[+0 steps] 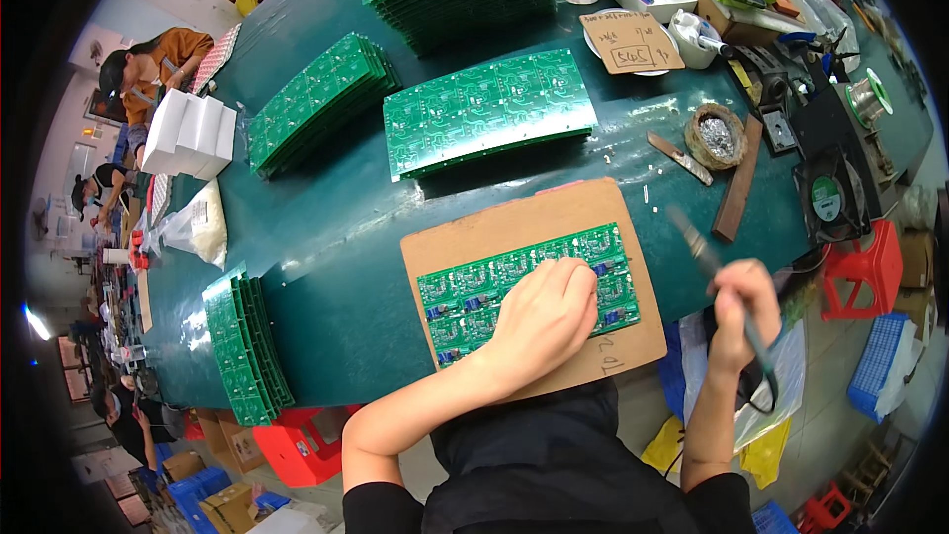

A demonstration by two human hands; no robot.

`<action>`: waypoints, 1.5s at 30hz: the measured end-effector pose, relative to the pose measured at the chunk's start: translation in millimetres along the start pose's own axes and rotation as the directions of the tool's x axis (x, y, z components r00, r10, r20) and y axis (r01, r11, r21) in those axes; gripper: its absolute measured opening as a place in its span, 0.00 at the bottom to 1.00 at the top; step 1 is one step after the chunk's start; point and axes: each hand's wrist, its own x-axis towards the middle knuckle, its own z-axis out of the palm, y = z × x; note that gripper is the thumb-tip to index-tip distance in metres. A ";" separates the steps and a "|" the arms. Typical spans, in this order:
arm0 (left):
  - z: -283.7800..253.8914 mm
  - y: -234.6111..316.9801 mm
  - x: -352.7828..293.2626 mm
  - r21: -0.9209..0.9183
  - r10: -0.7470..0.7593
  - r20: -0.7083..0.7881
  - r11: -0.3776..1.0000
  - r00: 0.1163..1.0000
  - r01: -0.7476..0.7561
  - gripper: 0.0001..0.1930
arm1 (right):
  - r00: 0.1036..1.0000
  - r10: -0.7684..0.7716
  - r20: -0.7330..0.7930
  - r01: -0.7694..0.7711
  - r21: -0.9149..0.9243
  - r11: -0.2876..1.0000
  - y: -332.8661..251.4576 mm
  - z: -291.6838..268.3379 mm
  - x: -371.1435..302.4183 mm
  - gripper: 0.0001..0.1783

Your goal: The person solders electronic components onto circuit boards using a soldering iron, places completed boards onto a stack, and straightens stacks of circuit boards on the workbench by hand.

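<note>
A green circuit board panel with small blue parts lies on a sheet of brown cardboard at the table's near edge. My left hand rests over the middle of the panel, its fingers bent together and pressed down. Whatever its fingertips pinch, if anything, is hidden beneath the hand. To the right of the cardboard, my right hand is closed around the handle of a soldering iron. The iron's tip end is smeared by motion and points up and left, apart from the panel.
Stacks of green boards stand on the table, including a flat stack beyond the cardboard and another at left. At right are a round tin, a wooden strip, a fan and a solder spool. Other people sit far left.
</note>
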 end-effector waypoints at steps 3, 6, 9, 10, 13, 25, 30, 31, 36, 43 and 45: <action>-3.1 0.4 -0.1 -0.009 -0.019 0.016 1.000 1.000 0.019 0.07 | 1.000 -0.020 -0.006 0.014 -0.498 0.867 18.0 3.5 42.5 0.08; -26.1 -11.2 -3.7 -0.058 -0.052 0.086 0.997 0.995 0.057 0.08 | 1.000 0.010 0.029 0.008 -0.556 0.831 36.0 3.0 38.1 0.11; -73.7 -28.0 -14.6 0.207 -0.213 -0.009 0.955 0.977 0.210 0.10 | 0.996 0.082 -0.035 -0.089 -0.325 0.941 18.8 -1.8 5.9 0.13; -78.2 -33.6 -17.7 0.220 -0.220 -0.048 0.949 0.974 0.225 0.10 | 0.971 0.236 -0.039 -0.240 -0.137 0.961 14.2 -8.6 -8.7 0.15; -87.7 -61.7 -41.3 0.183 -0.307 0.221 0.945 0.926 0.270 0.14 | 0.943 0.316 -0.101 -0.328 -0.149 0.933 9.0 -2.4 -34.0 0.18; -246.8 -11.7 -155.8 0.648 -0.042 -0.675 0.445 0.737 0.618 0.08 | 0.989 0.145 -0.040 -0.148 -0.106 0.983 -4.8 34.1 -16.8 0.21; -265.2 -63.8 -222.9 0.764 -0.100 -0.622 0.138 0.776 0.630 0.08 | 0.969 0.246 0.025 -0.245 -0.048 0.968 -12.1 53.3 -18.3 0.21; -266.0 -68.6 -228.2 0.766 -0.133 -0.616 0.128 0.776 0.630 0.08 | 0.968 0.249 0.022 -0.248 -0.044 0.968 -8.5 53.1 -19.7 0.21; -247.8 -75.4 -240.3 0.697 -0.261 -0.650 0.169 0.714 0.696 0.07 | 0.885 0.276 0.375 -0.399 0.309 0.863 10.8 26.0 -31.1 0.21; -240.3 -40.3 -205.3 0.517 -0.259 -0.743 0.362 0.617 0.775 0.04 | 0.557 -0.298 0.775 0.574 -0.101 0.813 -36.8 35.7 3.7 0.19; -227.8 -17.3 -186.3 0.415 -0.295 -0.735 0.516 0.611 0.749 0.05 | 0.459 -0.029 0.888 0.366 -0.159 0.917 -19.0 18.5 -10.9 0.25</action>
